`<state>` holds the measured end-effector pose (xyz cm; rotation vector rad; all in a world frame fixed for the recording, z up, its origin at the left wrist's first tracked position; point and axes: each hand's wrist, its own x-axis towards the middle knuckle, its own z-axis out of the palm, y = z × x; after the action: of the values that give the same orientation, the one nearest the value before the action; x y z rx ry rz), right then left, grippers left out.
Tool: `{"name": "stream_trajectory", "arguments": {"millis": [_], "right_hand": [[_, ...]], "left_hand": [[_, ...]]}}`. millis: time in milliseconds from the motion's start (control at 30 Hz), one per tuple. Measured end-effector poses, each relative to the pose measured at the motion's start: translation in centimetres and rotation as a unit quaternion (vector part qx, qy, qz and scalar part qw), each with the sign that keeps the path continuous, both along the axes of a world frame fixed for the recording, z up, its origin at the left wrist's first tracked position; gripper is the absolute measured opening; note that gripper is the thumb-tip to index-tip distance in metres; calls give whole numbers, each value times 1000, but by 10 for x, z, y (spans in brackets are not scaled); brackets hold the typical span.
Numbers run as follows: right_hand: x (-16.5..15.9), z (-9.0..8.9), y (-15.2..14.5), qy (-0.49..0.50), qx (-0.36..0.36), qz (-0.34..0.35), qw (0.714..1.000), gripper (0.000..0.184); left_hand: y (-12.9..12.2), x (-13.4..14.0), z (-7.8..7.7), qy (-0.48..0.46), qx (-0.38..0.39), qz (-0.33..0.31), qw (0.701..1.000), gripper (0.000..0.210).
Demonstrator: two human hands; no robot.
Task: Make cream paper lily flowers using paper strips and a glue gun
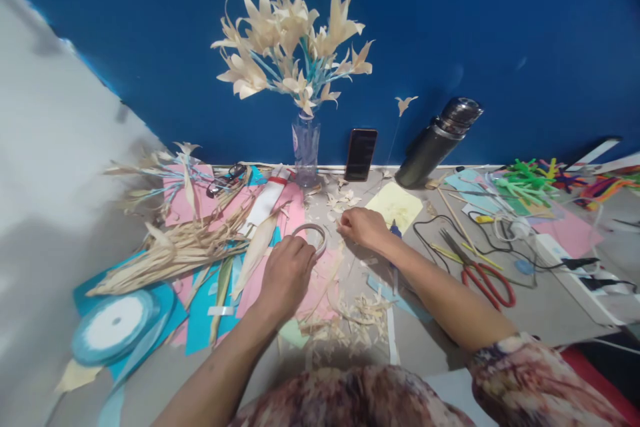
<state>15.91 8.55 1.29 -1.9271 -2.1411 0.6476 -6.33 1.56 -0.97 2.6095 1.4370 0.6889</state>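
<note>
My left hand (289,272) is closed on a roll of tape (323,237), which stands up past the fingertips over the pink paper. To the right, my right hand (364,227) is pinched, its fingertips pointing left towards the tape; what they hold is too small to make out. Pale husk scraps (345,200) lie just beyond that hand. A yellow paper square (400,203) is behind the right wrist, and a blue-tipped glue gun (395,229) lies partly hidden under the forearm. Husk shavings (357,320) are heaped between the forearms.
Against the blue wall stand a bottle (306,150) of husk flowers (290,40), a phone (361,155) and a leaning flask (436,147). Dry husks (165,257) and a ribbon spool (116,323) lie left. Red-handled scissors (487,280), cables and a power strip (575,277) lie right.
</note>
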Motion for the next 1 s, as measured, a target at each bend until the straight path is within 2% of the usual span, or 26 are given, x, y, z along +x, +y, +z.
{"name": "stream_trajectory", "arguments": {"millis": [100,233,400,500,600,667,733,800,900,1000], "right_hand": [[8,2,-2,58,-29,-2,998,17],[22,16,-20,146,-58,-17,987,25],[25,25,-74,326,-121,-30,937,17],[22,21,-105,305,-108,-10,946,15],[23,11,-127,251,-81,30,964,24],[25,2,-136,215,-41,55,974,26],[28,-5,-142,187,13,46,981,28],[31,-10,-146,178,61,10,982,29],[35,-11,-149,187,83,-17,979,27],[35,-11,-151,192,75,-12,979,27]], "left_hand": [[0,0,1,-4,2,2,1000,26],[-1,1,2,-18,1,-5,1000,27],[-3,1,3,-37,-11,-45,998,22],[-4,2,3,-53,-3,-57,997,19],[-8,8,3,-48,-8,-62,997,19],[-11,14,3,-33,-22,-81,996,17],[-12,15,5,-39,-37,-90,995,15],[-7,9,10,-69,-52,-49,995,19],[6,-13,25,-87,-71,112,987,25],[18,-37,45,-16,-125,246,961,25]]}}
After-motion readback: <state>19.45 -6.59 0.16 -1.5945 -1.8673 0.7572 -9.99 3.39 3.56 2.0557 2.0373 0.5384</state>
